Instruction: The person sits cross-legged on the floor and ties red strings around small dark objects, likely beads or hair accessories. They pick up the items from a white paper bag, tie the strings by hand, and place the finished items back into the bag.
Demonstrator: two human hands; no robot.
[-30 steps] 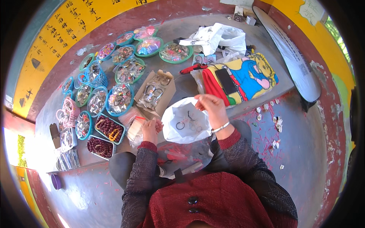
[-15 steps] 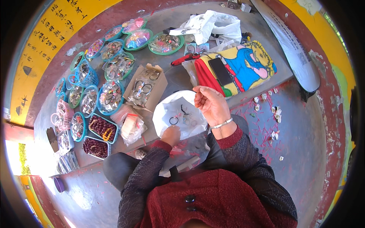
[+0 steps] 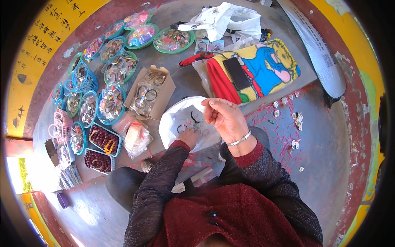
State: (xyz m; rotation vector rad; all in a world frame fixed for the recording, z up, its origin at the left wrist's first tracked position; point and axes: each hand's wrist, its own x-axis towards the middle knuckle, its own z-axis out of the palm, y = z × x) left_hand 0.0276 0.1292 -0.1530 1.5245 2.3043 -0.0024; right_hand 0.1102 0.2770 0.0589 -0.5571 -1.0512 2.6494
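A white plastic bag (image 3: 175, 119) lies open in front of my knees with a few small dark rings (image 3: 192, 122) in it. My left hand (image 3: 189, 137) reaches into the bag, its fingertips down on the rings; whether it grips one is hidden. My right hand (image 3: 224, 117) is raised just right of the bag, palm toward me. Its thumb and forefinger are pinched together at the top, and anything between them is too small to see. A silver bangle sits on that wrist.
Several round trays of bangles (image 3: 111, 103) and two trays of beads (image 3: 103, 140) line the left. A cardboard box of bangles (image 3: 150, 90) stands beyond the bag. A colourful cloth bag (image 3: 263, 68) carries a dark phone (image 3: 236, 73). Paper scraps (image 3: 288, 119) litter the floor at right.
My right hand has let go of the bag's rim and lifted with fingers pinched. My left hand has moved from beside the bag into it, onto the rings.
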